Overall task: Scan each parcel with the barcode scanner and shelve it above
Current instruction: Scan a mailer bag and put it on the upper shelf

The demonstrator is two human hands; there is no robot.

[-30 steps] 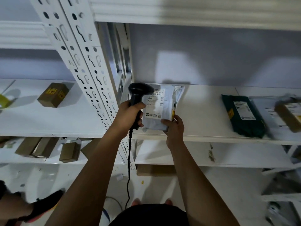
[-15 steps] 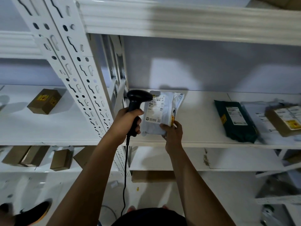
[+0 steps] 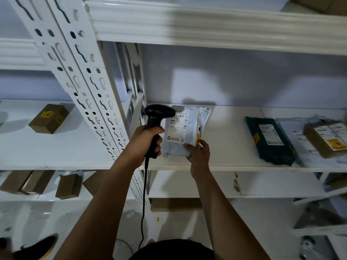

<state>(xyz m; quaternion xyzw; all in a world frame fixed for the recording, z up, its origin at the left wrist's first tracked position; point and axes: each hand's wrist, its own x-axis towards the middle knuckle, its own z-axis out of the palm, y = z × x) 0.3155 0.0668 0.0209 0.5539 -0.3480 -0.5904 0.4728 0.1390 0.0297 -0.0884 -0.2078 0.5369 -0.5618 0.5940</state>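
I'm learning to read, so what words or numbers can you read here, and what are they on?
"H306 00 09": top of the label on the white parcel.
"H306": lower on that label.
Its other print, and labels on the green parcel, left brown box and right brown box: too blurred or small.
Barcode scanner: no text visible.

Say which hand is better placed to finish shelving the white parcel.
Right. The right hand grips the white parcel by its near corner at the shelf; the left hand is occupied gripping the barcode scanner.
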